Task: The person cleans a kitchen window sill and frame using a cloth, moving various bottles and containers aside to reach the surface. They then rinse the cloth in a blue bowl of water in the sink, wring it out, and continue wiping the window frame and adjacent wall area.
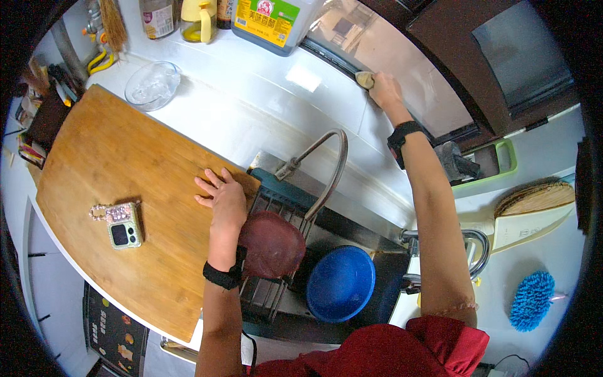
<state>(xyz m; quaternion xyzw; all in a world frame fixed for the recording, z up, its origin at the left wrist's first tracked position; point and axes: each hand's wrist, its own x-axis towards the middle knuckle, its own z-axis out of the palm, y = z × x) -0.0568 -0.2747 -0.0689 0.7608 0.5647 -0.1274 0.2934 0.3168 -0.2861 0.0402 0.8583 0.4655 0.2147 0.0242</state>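
Observation:
My right hand (387,92) reaches up to the window frame and grips a folded pale cloth (364,80) against the black lower track (330,57) of the window. My left hand (227,198) rests palm down, fingers spread, on the right part of a large wooden board (155,188); nothing shows in it. Left of it on the board lies a phone (124,233) in a beaded case with a bead strap. Just below my left hand, a dark red plastic basin (273,245) sits on a metal rack over the sink. Both wrists wear black bands.
A blue basin (341,283) stands in the sink beside an arched faucet (343,155). A glass bowl (153,86) is behind the board. A vinegar jug (271,23), a yellow-topped oil pot (198,23) and a jar line the ledge. A blue chenille brush (532,300) lies at the right.

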